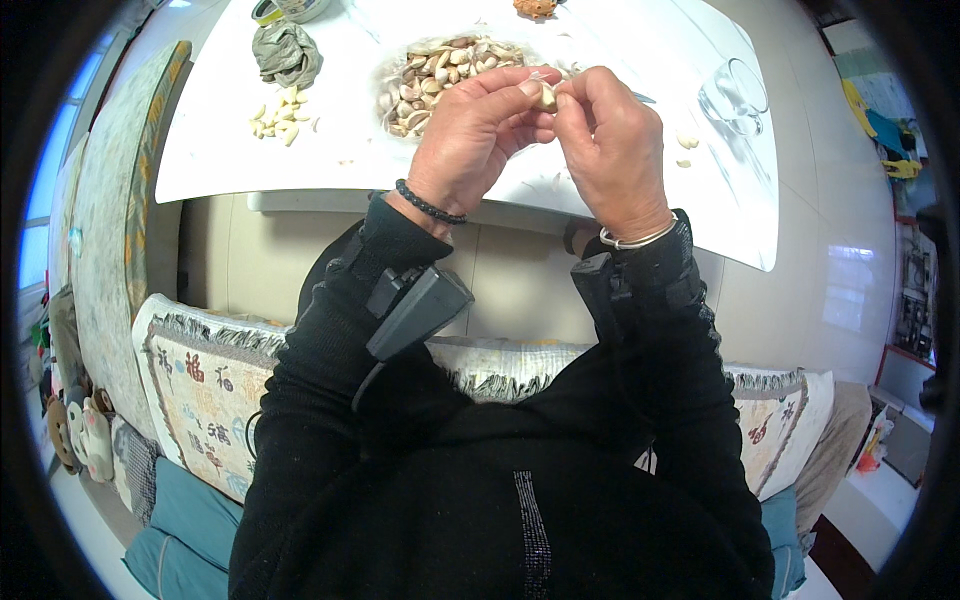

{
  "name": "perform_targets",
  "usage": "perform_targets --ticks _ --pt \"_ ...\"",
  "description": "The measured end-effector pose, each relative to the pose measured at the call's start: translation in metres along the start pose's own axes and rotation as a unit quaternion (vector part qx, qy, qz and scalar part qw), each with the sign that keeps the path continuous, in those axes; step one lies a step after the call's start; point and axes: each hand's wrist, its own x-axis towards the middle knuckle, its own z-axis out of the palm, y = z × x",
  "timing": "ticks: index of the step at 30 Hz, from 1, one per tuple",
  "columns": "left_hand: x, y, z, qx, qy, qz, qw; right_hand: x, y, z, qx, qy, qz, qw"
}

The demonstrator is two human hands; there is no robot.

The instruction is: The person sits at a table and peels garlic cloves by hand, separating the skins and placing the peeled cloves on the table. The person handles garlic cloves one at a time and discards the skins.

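My left hand (480,127) holds a garlic clove (546,97) between thumb and fingers, with a bit of loose skin at its top. Touching the clove's right side are the pinched thumb and forefinger of my right hand (611,142); whether they grip the clove or its skin I cannot tell. Behind my left hand lies a clear plastic bag (387,82) full of unpeeled garlic cloves (427,86). A small pile of peeled cloves (281,116) sits on the white table (225,169) to the left.
A crumpled grey-green cloth (286,52) lies behind the peeled pile, near a container (301,7) at the far edge. At the right stands a clear glass (733,97), with garlic skins (686,139) nearby. An orange object (535,7) sits at the far edge.
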Motion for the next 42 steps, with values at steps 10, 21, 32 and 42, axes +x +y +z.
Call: perform_targets --ticks 10,21,32,42 --pt "0.002 0.004 -0.002 -0.037 -0.023 0.000 0.999 0.002 0.005 -0.003 0.069 -0.007 -0.015 0.997" --pt "0.001 0.007 -0.003 0.019 -0.076 -0.017 0.997 0.003 0.013 -0.005 -0.042 0.010 -0.042 0.998" --pt "-0.002 0.006 -0.003 0.129 -0.073 0.003 0.989 0.006 0.019 -0.007 -0.034 0.106 -0.032 0.993" --pt "0.000 0.005 -0.004 0.172 -0.059 0.015 0.983 0.013 0.057 -0.043 -0.304 0.096 0.097 0.943"
